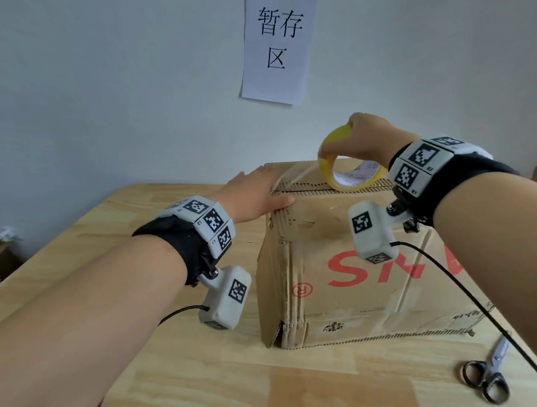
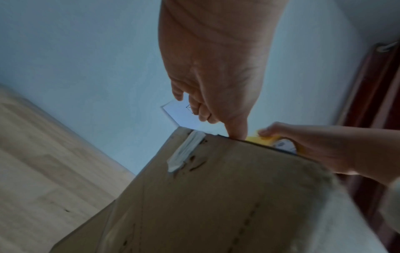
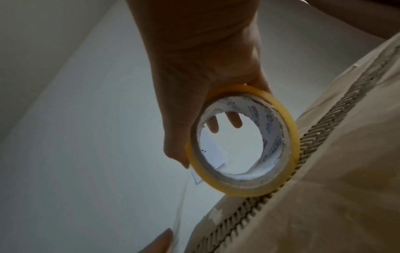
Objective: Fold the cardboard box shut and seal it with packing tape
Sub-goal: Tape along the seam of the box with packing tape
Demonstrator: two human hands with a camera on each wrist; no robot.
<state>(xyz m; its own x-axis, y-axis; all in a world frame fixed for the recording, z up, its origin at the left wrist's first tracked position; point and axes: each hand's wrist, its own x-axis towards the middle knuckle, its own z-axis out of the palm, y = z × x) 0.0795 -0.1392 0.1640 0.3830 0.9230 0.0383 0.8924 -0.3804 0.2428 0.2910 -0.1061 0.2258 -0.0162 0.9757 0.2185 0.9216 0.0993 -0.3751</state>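
Observation:
A brown cardboard box [image 1: 355, 280] with red letters stands on the wooden table, its top flaps folded down. My left hand [image 1: 257, 194] lies flat with straight fingers on the box's top left corner, thumb along the near edge. My right hand [image 1: 364, 139] grips a yellowish tape roll [image 1: 347, 166] upright on the box top, near the seam [image 1: 323, 188]. A clear strip of tape [image 1: 294, 176] stretches from the roll leftward to the left hand. In the right wrist view the tape roll [image 3: 281, 137] rests on the corrugated flap edge [image 3: 324, 123]. In the left wrist view the left hand's fingers [image 2: 237, 126] touch the box edge [image 2: 216, 188].
Black-handled scissors [image 1: 491, 369] lie on the table [image 1: 189, 361] at the front right. A paper sign [image 1: 280, 43] hangs on the wall behind. A cable [image 1: 477, 303] runs from the right wrist camera across the box front. A dark curtain [image 2: 376, 89] hangs at the right.

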